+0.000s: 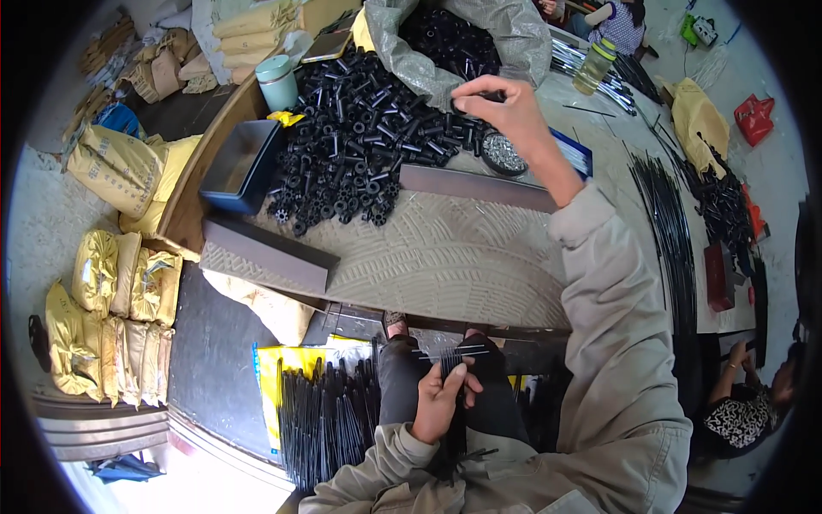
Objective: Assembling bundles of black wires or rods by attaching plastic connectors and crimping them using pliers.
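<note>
Over my lap, my left hand is closed around a bundle of thin black rods, with several thin rods lying crosswise at its top. My right hand is raised above the far part of the table, its thumb and fingers pinched on a small black part that they mostly cover. Just below that hand sits a round dish of small shiny metal pieces. To its left spreads a large heap of black plastic tubular parts with flanged ends. Behind it stands a grey sack holding more black parts.
A blue bin and a mint-green cup stand at the table's left. Two low boards edge the work area. More rods stand beside my legs. A yellow-lidded bottle is at the back right. Other people sit at right.
</note>
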`<action>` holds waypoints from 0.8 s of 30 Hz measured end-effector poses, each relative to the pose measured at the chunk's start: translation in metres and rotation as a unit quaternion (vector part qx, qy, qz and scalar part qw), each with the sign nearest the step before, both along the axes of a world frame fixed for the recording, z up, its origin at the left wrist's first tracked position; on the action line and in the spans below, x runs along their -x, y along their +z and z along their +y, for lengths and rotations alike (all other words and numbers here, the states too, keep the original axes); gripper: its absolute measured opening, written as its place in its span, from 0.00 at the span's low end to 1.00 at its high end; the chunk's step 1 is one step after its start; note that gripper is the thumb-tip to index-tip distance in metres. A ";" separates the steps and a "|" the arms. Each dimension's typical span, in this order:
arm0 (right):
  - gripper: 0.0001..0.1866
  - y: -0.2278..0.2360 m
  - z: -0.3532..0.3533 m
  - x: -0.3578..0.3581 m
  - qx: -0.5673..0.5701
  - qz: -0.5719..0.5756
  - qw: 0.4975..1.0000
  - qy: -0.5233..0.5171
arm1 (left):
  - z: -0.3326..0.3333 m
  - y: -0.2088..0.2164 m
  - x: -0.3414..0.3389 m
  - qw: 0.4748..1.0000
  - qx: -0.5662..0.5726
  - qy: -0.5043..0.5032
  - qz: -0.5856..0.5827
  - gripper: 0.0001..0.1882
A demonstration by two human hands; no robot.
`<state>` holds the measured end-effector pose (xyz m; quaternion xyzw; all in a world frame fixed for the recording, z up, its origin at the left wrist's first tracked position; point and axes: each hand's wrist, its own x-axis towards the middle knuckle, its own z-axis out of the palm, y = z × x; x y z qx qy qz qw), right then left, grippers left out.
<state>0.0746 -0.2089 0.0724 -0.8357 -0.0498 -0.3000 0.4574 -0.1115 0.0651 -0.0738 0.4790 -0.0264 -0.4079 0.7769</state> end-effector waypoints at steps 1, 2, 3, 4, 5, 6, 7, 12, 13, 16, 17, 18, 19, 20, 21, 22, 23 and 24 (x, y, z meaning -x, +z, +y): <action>0.10 -0.002 0.011 -0.004 0.000 0.000 1.000 0.007 | 0.002 0.000 0.003 1.000 0.007 0.001 0.002 0.12; 0.10 -0.009 0.020 -0.012 0.008 0.005 1.000 -0.005 | 0.002 -0.002 0.005 1.000 0.016 -0.001 0.003 0.12; 0.10 -0.018 0.031 -0.020 0.015 0.010 1.000 -0.016 | 0.003 -0.001 0.007 1.000 0.023 -0.002 0.005 0.12; 0.10 -0.026 0.042 -0.031 0.013 0.007 1.000 -0.014 | 0.005 0.001 0.009 1.000 0.021 0.000 0.002 0.12; 0.08 -0.035 0.056 -0.042 0.167 0.004 0.985 -0.042 | 0.005 0.004 0.013 1.000 0.024 -0.004 -0.001 0.12; 0.06 -0.043 0.067 -0.052 0.314 0.000 0.947 -0.065 | 0.007 0.007 0.017 1.000 0.022 -0.002 -0.002 0.12; 0.06 -0.049 0.070 -0.056 0.308 -0.001 0.950 -0.060 | 0.010 0.009 0.022 1.000 0.020 -0.004 -0.002 0.13; 0.05 -0.051 0.078 -0.052 0.464 0.077 0.870 -0.146 | 0.010 0.014 0.032 0.999 0.038 -0.010 -0.019 0.13; 0.05 -0.046 0.073 -0.042 0.445 0.059 0.877 -0.169 | 0.010 0.016 0.030 0.999 0.023 -0.011 -0.028 0.13; 0.09 -0.020 0.064 0.029 0.225 0.044 0.973 -0.027 | 0.009 0.022 0.030 0.998 0.008 -0.016 -0.063 0.12; 0.10 -0.007 0.076 0.063 0.080 0.160 0.983 0.050 | 0.010 0.019 0.031 0.997 0.023 0.007 -0.070 0.12; 0.10 -0.004 0.081 0.097 0.067 0.178 0.981 0.040 | 0.008 0.017 0.034 0.995 0.041 0.020 -0.083 0.12; 0.10 -0.002 0.082 0.128 0.042 0.203 0.975 0.078 | 0.006 0.016 0.035 0.997 0.036 0.007 -0.070 0.12; 0.10 -0.005 0.085 0.153 0.017 0.226 0.967 0.117 | 0.008 0.018 0.035 0.996 0.085 0.017 -0.035 0.13; 0.10 -0.012 0.087 0.175 0.011 0.232 0.967 0.106 | 0.007 0.020 0.037 0.990 0.136 0.028 -0.003 0.13; 0.10 -0.023 0.089 0.195 -0.052 0.244 0.961 0.118 | 0.005 0.021 0.041 0.991 0.136 0.016 0.004 0.13; 0.10 -0.035 0.091 0.213 -0.114 0.253 0.952 0.132 | 0.005 0.022 0.045 0.992 0.123 0.008 -0.007 0.14; 0.11 -0.044 0.092 0.227 -0.176 0.258 0.938 0.148 | 0.006 0.022 0.050 0.994 0.109 0.002 -0.020 0.14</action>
